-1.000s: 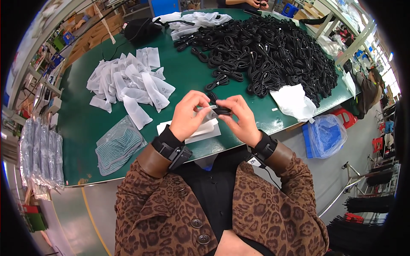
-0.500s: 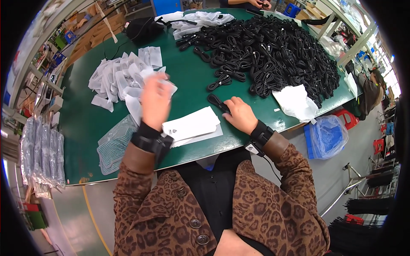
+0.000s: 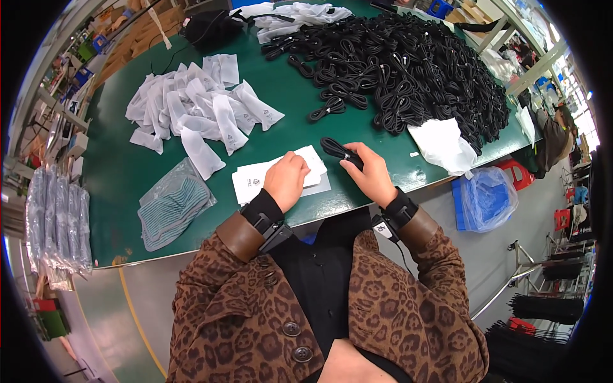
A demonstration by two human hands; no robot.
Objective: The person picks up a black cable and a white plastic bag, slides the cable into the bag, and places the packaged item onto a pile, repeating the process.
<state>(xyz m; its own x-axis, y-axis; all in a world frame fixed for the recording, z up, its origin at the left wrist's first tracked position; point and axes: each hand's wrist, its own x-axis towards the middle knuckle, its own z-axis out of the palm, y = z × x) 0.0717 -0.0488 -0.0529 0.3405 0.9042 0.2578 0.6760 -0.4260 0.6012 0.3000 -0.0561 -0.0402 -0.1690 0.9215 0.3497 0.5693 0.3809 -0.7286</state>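
My right hand [image 3: 369, 173] grips a coiled black cable [image 3: 333, 148] just above the green table, its loop end pointing away to the left. My left hand [image 3: 285, 181] rests on a small stack of flat white bags [image 3: 250, 181] in front of me. Its fingers are bent and pressed together at the top bag; the fingertips are partly hidden. To the left lies a heap of filled white bags [image 3: 185, 105], the nearest ones loosely spread. A large pile of coiled black cables [image 3: 408, 76] covers the right far side, with one separate coil [image 3: 327, 108] lying nearer.
A clear pouch of teal-striped pieces [image 3: 174, 207] lies at the table's front left. Crumpled white plastic [image 3: 444, 145] sits by the right edge, above a blue bin [image 3: 479, 201] with a clear liner. A black bag [image 3: 211, 29] and more white bags [image 3: 300, 19] lie at the back.
My left hand has moved from beside the filled heap back onto the flat bag stack. A filled bag now lies at the heap's right side. My right hand still holds the cable, slightly shifted.
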